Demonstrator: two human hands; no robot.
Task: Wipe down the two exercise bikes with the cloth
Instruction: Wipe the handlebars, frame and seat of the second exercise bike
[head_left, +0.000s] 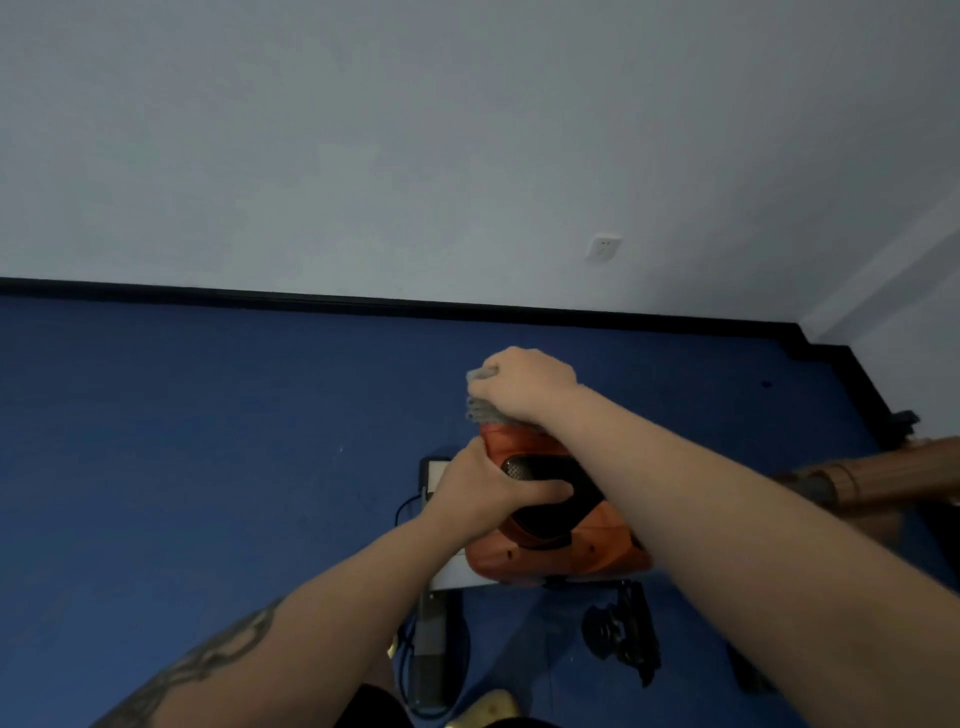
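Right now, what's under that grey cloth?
Under the grey cloth is the far end of the orange bike body. The right hand grips the cloth and presses it down. The surface right beneath is covered. The left hand holds the body's side.

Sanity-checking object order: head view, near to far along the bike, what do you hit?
Pedal → orange housing → left hand gripping the black top → right hand holding the grey cloth → black baseboard → wall socket.
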